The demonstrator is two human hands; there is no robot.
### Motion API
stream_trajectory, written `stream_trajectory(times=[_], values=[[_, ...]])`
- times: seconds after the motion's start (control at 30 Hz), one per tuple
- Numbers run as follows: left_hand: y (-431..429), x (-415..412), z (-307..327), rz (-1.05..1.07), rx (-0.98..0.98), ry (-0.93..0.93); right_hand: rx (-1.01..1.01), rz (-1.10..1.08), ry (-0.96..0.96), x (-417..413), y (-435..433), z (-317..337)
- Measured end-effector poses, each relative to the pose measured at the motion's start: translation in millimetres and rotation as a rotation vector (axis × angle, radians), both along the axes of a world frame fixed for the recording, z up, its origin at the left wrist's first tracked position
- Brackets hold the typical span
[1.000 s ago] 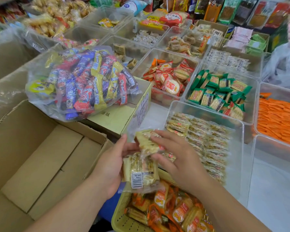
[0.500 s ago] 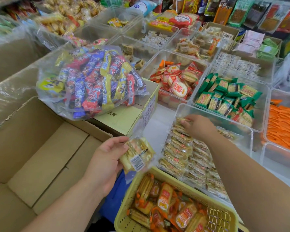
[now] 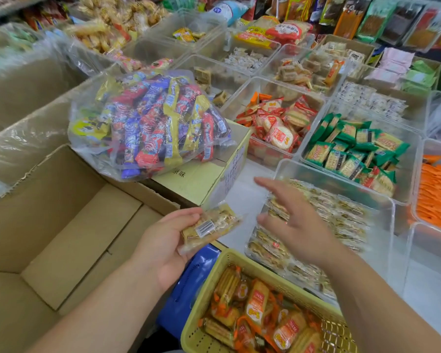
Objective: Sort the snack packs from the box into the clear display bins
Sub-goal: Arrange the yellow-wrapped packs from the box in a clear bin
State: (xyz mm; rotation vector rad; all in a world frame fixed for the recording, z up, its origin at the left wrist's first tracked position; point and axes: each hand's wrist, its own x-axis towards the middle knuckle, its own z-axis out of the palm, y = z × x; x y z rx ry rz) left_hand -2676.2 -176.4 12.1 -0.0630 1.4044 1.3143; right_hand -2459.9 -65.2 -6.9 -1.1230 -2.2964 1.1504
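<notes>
The left hand (image 3: 163, 248) holds a clear-wrapped snack pack (image 3: 209, 226), barcode label up, pinched between thumb and fingertips just above the near edge of the yellow basket (image 3: 206, 296). The right hand (image 3: 290, 220) is empty, fingers spread wide and blurred, hovering over the near end of the clear display bin (image 3: 392, 207); it is near the held pack but not touching it.

That bin already carries rows of the same pale packs (image 3: 329, 215) across most of its floor, so the sorting looks well advanced for this kind. The cardboard box (image 3: 61, 225) at left shows a bare bottom where it is visible, which suggests that few packs remain; its near corner is out of view. The held pack lies left of the bin, between box and bin, and has yet to be placed.

Beyond, a bag of mixed wrapped sweets (image 3: 148, 123) rests on a closed carton (image 3: 201, 179), and further bins hold green packs (image 3: 354, 149) and red ones (image 3: 275, 123).
</notes>
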Motion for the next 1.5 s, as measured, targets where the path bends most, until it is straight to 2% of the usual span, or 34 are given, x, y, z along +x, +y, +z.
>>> stream_trajectory(times=[0.03,0.1,0.17,0.23,0.33,0.4,0.57,0.67,0.77,0.87,0.93,1.0,1.03,1.1,1.17,1.23,1.37,1.5], values=[[1,2,0,-0.019,-0.009,-0.014,-0.088,0.043,0.119,0,-19,5],[1,7,-1,-0.073,-0.011,-0.076,-0.116,0.021,0.251,-3,-49,7],[1,14,-5,-0.181,0.007,-0.133,-0.125,-0.100,0.326,-7,-66,1],[0,18,-11,-0.333,0.013,-0.144,-0.260,-0.252,0.432,-7,-73,-3],[-1,25,-15,-0.536,-0.020,-0.068,-0.451,-0.483,0.565,-1,-78,-6],[-3,29,-15,-0.581,0.009,0.027,-0.496,-0.557,0.603,4,-80,-7],[-3,39,-15,-0.560,0.097,0.193,-0.508,-0.523,0.667,18,-80,-13],[4,40,-13,-0.514,0.125,0.134,-0.514,-0.380,0.710,31,-79,-20],[11,41,-10,-0.581,0.123,0.097,-0.462,-0.280,0.645,41,-76,-20],[21,46,-11,-0.699,0.117,0.087,-0.359,-0.230,0.613,46,-67,-20],[30,49,-16,-0.681,0.109,0.095,-0.354,-0.239,0.662,49,-59,-18],[39,51,-27,-0.625,0.063,0.223,-0.356,-0.311,0.715,53,-49,-16],[43,51,-35,-0.627,0.029,0.354,-0.347,-0.377,0.711,55,-43,-15],[46,52,-54,-0.710,-0.035,0.667,-0.296,-0.534,0.623,61,-24,-15],[47,53,-74,-0.853,-0.066,0.863,-0.196,-0.661,0.463,66,5,-16],[48,55,-90,-0.979,-0.080,0.897,-0.049,-0.720,0.251,69,38,-18],[55,60,-105,-1.122,-0.118,0.924,0.258,-0.653,-0.125,60,95,-28],[52,63,-112,-1.151,-0.136,0.952,0.304,-0.446,-0.442,38,128,-46]])
